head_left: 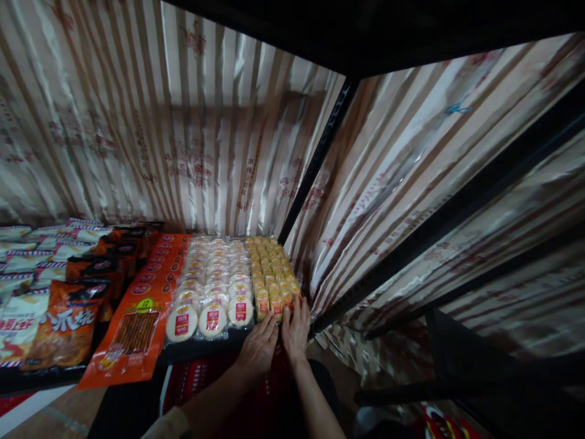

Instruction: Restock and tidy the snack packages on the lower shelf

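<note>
2 hands (260,343) (296,326), 3 cracker columns (212,319)

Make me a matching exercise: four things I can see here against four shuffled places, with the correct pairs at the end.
1. yellow packets
2. round white snacks
3. orange stick packet
4. blue string

A. on the striped sheeting, upper right
B. nearest the left hand and right hand
C. just left of the round white snacks
D. between the orange stick packet and yellow packets

Pairs: 1-B, 2-D, 3-C, 4-A

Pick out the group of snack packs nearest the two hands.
The small yellow packs at the row's right end: the left hand and right hand are at their front edge; round white crackers and orange packets lie farther left.
</note>
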The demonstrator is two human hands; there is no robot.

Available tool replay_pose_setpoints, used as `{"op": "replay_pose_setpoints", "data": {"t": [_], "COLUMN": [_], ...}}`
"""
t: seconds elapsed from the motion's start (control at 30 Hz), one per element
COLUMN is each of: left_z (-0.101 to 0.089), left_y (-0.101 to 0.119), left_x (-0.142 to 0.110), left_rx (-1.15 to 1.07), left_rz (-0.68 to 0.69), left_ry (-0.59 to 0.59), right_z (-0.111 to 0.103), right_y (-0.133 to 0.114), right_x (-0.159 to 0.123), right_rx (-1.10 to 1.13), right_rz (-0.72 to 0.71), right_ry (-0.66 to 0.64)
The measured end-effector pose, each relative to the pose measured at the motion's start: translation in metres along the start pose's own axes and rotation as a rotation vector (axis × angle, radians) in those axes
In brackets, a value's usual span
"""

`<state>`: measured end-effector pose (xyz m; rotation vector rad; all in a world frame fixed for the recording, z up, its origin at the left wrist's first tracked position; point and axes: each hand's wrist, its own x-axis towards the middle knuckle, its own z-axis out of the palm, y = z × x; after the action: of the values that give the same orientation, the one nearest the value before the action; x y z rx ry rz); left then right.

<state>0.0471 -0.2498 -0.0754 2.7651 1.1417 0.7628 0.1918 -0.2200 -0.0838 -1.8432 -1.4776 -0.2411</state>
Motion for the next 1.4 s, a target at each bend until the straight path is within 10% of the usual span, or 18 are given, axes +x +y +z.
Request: {"op": "replay_pose_setpoints", "data": {"t": [0.53, 1.4], "left_z": [-0.018, -0.060], "left_y": [-0.005, -0.022], "left_x": [0.005, 0.011], "left_rx": [-0.182, -0.255], "left_rz": [-0.122, -0.104], "left_ry": [-0.223, -0.330], "right_z": [0.004, 0.012], "right_y": [-0.020, -0.030], "right_x": [0.003, -0.002], "right_rx": [-0.078, -0.280], "right_rz": [0.154, 0.024], "right_ry": [-0.179, -0.050]}}
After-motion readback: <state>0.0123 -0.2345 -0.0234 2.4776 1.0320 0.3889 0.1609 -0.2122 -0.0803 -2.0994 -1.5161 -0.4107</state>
